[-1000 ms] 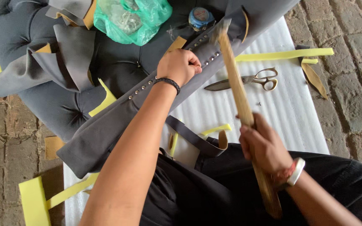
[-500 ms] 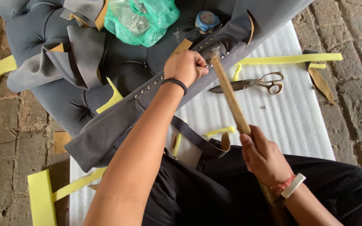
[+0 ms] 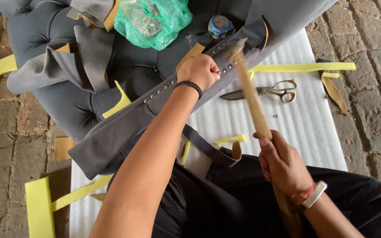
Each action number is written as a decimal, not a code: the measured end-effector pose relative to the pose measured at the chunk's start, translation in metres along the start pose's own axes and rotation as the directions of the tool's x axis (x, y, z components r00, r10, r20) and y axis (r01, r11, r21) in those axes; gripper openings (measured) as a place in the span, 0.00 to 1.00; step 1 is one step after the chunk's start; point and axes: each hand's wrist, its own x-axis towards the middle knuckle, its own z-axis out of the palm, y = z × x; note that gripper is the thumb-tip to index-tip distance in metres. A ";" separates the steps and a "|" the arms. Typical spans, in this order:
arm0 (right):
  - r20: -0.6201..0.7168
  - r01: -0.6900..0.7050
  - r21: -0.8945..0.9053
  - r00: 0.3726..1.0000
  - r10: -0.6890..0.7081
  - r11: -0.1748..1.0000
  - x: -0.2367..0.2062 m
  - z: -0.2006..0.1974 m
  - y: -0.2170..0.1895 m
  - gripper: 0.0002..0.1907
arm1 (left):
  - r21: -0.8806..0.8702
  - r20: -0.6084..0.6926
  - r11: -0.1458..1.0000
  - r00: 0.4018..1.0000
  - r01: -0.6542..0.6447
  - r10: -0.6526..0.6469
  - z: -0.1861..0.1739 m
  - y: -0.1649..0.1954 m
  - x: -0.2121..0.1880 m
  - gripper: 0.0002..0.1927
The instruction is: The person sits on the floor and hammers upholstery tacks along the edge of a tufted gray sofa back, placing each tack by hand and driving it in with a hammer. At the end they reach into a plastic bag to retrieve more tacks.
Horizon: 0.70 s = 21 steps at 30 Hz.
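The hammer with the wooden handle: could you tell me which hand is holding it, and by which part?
The right hand grips the hammer low on its wooden handle, far from the head. The left hand rests on the studded grey panel.

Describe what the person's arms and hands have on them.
Both arms are bare, with no sleeves in view. The left hand has a thin black band around the wrist. The right hand has a pale, flat bracelet on the wrist, with a reddish thread band next to it. No gloves, and no rings that I can make out.
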 end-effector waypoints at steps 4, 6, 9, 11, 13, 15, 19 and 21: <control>0.052 -0.007 0.028 0.999 0.005 1.000 -0.001 0.001 0.000 0.21 | -0.012 -0.001 1.000 1.000 0.025 -0.025 0.001 -0.001 0.000 0.09; 0.026 0.007 0.003 1.000 -0.007 1.000 -0.001 0.001 0.000 0.21 | -0.031 -0.008 1.000 1.000 -0.003 0.003 0.002 -0.003 0.000 0.09; -0.010 0.057 -0.073 0.998 -0.058 0.996 -0.002 0.001 0.003 0.20 | -0.059 0.029 0.998 0.999 0.015 -0.014 0.004 -0.007 0.002 0.07; 0.061 -0.075 -0.087 0.995 0.080 0.993 0.000 0.001 0.005 0.22 | -0.060 -0.012 0.998 1.000 -0.021 0.021 0.007 -0.010 0.002 0.10; 0.005 0.032 -0.041 0.999 -0.032 0.999 0.002 0.001 0.006 0.21 | -0.078 -0.046 0.996 0.998 -0.052 0.049 0.009 -0.013 0.004 0.10; 0.000 0.011 -0.027 1.000 -0.011 1.000 0.001 0.001 0.007 0.21 | -0.101 -0.054 0.993 0.997 -0.064 0.059 0.012 -0.017 0.002 0.08; 0.047 -0.065 0.011 0.997 0.064 0.998 -0.008 0.004 0.004 0.21 | -0.074 -0.083 0.992 0.992 -0.105 0.098 0.011 -0.024 0.009 0.25; -0.018 0.068 0.042 0.998 -0.067 0.997 -0.014 0.006 0.002 0.20 | -0.047 0.015 0.997 0.998 -0.064 0.065 0.007 -0.029 0.010 0.24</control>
